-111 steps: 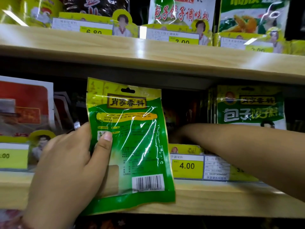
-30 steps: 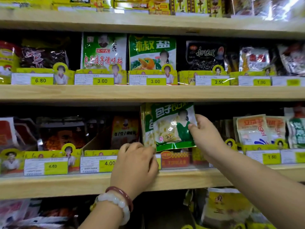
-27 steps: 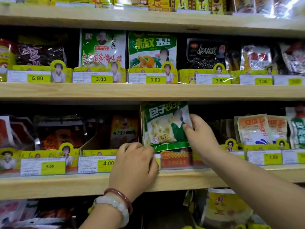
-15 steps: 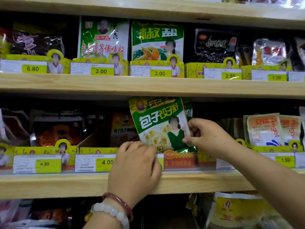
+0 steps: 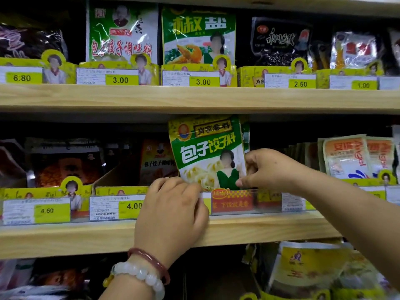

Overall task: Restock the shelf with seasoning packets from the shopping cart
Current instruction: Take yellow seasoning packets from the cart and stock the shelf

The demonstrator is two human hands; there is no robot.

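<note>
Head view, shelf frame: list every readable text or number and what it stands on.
"包子饺子料": green packet pinched in right hand.
"椒盐": green packet, upper shelf.
"6.80", "3.00", "3.00", "2.50", "1.00": upper price tags.
"4.50", "4.00": lower price tags.
Fine print: blurred.

There is only one view, from the camera on the person's head. It faces straight toward the wooden shelf (image 5: pixel 216 231), very near, about level with the middle board. It sees parts of three rows, from left to right, and both forearms reaching in.
</note>
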